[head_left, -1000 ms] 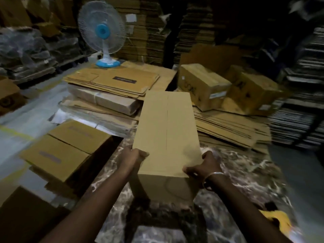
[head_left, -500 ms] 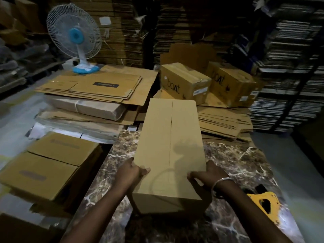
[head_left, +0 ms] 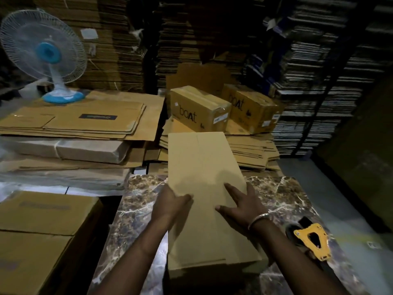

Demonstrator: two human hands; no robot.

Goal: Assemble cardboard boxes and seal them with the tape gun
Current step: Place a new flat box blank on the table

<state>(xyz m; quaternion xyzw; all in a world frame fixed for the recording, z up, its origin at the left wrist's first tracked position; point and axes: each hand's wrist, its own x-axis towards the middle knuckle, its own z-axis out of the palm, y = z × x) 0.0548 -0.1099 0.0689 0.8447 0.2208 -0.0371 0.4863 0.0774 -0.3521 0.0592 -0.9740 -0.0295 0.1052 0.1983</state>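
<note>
The long cardboard box (head_left: 204,188) is lying closed-side up on the marble table (head_left: 282,194), stretching away from the person. The left hand (head_left: 172,201) is gripping the box's left edge, thumb on the top panel (fingers tucked round the side, out of sight). The right hand (head_left: 242,203) is lying flat on top by the right edge, fingers spread and straight, holding nothing. Right of the box, the yellow tape gun (head_left: 312,239) is resting on the table. Beyond the box, two printed cartons (head_left: 200,109) are sitting on flattened cardboard; far left of it, a blue fan (head_left: 49,56) is standing.
</note>
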